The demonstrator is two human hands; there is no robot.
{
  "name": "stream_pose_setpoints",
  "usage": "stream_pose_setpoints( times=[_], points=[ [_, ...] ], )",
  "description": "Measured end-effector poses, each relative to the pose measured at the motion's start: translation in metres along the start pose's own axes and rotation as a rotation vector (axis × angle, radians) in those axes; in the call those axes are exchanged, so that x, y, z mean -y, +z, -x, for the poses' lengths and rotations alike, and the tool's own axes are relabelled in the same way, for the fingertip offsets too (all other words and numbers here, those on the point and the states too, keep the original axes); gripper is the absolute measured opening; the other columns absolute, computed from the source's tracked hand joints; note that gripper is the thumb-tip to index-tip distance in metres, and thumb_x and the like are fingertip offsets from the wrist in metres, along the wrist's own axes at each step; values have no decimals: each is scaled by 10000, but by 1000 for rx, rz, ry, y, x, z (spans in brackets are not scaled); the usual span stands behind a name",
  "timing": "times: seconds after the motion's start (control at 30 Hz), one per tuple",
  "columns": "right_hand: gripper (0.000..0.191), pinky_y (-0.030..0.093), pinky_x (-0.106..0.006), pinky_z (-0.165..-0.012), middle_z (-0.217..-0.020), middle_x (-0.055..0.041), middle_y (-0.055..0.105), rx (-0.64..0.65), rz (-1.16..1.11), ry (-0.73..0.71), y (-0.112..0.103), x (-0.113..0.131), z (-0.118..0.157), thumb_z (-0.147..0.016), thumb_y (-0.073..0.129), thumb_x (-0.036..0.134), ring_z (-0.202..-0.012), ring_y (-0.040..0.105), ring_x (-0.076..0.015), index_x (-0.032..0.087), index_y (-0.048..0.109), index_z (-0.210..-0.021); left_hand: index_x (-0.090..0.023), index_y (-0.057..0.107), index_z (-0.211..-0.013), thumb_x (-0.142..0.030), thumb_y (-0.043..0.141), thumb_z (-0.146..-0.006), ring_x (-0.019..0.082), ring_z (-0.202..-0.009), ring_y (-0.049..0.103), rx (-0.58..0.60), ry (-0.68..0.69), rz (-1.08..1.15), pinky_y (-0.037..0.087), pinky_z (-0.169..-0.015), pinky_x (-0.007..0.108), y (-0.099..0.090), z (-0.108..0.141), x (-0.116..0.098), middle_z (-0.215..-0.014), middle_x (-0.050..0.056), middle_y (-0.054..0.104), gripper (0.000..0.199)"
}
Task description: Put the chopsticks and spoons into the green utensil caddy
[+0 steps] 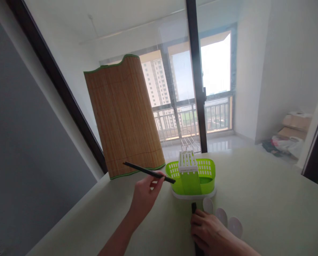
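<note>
Right hand (205,227) curls over black sticks (193,208) on table (271,199), beside white spoons (235,227); cannot tell if pinching. Left hand (145,190) pinches dark chopsticks (140,168), end near green basket (207,188). Step seems handling chopsticks; next move calls for steady left pinch.

Chopsticks (145,170) black; basket (207,187) lime green (white base (194,196)).

The head-worn camera looks forward and down across the table (268,199) toward a window (216,71).
</note>
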State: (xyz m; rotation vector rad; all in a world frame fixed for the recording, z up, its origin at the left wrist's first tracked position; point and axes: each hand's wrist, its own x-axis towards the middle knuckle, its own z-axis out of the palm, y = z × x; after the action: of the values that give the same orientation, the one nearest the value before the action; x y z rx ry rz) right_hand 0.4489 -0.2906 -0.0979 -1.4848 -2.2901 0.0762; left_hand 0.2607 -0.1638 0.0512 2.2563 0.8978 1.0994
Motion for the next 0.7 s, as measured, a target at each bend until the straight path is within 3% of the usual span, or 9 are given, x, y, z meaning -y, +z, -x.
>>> stream_pose_setpoints(
  times=[0.1,0.27,0.37,0.47,0.7],
  points=[
    [70,429,-311,-752,-917,-35,633,-6,3,5,1,0,0,-841,564,226,-902,543,-213,206,610,-792,-176,655,-990,-382,549,-873,184,-803,709,-57,23,-29,591,-731,287,-5,-44,2,-931,53,735,259],
    [31,428,-291,-719,-905,-15,647,4,65,12,3,-1,-3,-803,614,220,-885,565,-200,208,613,-775,-138,679,-930,-228,569,-843,184,-782,712,240,-48,-171,588,-651,258,37,-90,21,-858,66,741,166],
    [65,422,-284,-680,-889,-4,654,16,114,8,5,-2,-6,-772,663,241,-866,575,-197,207,612,-754,-121,700,-870,-116,577,-791,163,-709,708,346,-67,-221,566,-568,211,66,-99,29,-838,59,738,146],
    [121,414,-282,-644,-874,-2,656,8,156,-1,8,-4,-8,-747,704,278,-845,582,-200,207,608,-733,-122,722,-816,-33,575,-726,164,-661,704,439,-91,-299,555,-557,209,82,-106,30,-805,59,739,193],
    [145,394,-282,-606,-854,1,647,-35,185,-16,11,-5,-7,-747,717,293,-819,571,-197,208,602,-724,-154,741,-841,-61,566,-760,194,-701,709,561,-131,-504,543,-627,242,90,-115,24,-761,68,739,214]
  ],
)
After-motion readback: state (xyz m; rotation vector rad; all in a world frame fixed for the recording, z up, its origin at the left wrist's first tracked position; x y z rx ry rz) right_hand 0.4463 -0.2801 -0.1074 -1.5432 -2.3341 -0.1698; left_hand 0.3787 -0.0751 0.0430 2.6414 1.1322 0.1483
